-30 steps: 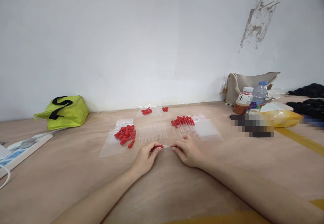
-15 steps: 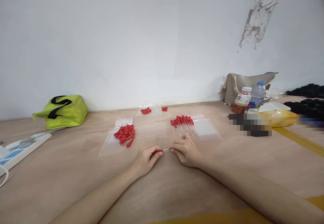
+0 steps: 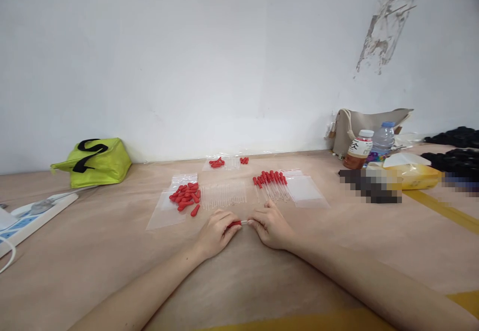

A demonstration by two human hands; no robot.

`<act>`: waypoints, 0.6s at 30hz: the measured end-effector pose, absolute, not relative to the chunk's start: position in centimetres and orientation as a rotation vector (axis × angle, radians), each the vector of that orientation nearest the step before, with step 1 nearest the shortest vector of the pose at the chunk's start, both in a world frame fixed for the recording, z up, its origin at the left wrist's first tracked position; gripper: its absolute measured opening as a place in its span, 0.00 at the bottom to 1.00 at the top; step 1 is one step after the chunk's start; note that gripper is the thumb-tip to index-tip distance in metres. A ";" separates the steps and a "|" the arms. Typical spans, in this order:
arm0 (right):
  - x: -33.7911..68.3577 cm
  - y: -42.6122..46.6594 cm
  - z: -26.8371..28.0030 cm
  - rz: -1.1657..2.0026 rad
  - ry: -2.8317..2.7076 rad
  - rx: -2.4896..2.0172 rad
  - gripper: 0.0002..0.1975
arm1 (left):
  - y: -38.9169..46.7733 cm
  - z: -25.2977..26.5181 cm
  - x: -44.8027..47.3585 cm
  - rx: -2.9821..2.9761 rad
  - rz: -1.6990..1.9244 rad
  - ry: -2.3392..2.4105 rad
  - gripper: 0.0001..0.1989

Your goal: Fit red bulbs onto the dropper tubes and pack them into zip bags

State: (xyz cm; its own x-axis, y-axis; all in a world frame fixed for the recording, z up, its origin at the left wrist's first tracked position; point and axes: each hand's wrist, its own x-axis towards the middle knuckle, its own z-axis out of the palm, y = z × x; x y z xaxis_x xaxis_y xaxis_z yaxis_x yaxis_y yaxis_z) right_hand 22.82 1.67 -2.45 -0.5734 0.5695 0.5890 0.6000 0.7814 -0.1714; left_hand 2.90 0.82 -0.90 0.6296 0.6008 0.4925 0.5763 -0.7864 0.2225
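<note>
My left hand (image 3: 219, 232) is closed around a red rubber bulb (image 3: 235, 224). From the bulb's right end a thin clear glass tube (image 3: 244, 222) runs to the fingertips of my right hand (image 3: 270, 225), which pinch it. Beyond my left hand, a pile of red rubber bulbs (image 3: 185, 195) lies on a clear plastic bag (image 3: 159, 217). A row of clear tubes (image 3: 223, 194) lies beside the pile. Past my right hand are several droppers (image 3: 270, 181), red bulbs fitted on clear tubes, beside another plastic bag (image 3: 309, 193).
Near the wall lies a bag with more red bulbs (image 3: 217, 163). A yellow-green bag (image 3: 101, 164) and a power strip (image 3: 37, 221) are at left. Two bottles (image 3: 359, 149), a beige bag (image 3: 340, 134) and a yellow tissue pack (image 3: 419, 173) stand at right.
My right hand has moved slightly left toward my left hand, and less of the clear tube shows between them. The whole view has shifted a little.
</note>
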 end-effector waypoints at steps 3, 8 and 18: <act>22.6 1.6 -2.1 -0.055 -2.352 -0.897 0.11 | 0.9 -0.9 2.8 2.791 0.869 1.008 0.08; 22.7 0.6 -0.2 -0.198 -2.494 -0.978 0.11 | 1.0 -0.7 2.4 2.707 0.934 1.017 0.07; 25.0 7.0 2.5 0.241 -1.932 -1.728 0.13 | 0.3 -1.2 2.6 2.521 0.839 1.524 0.05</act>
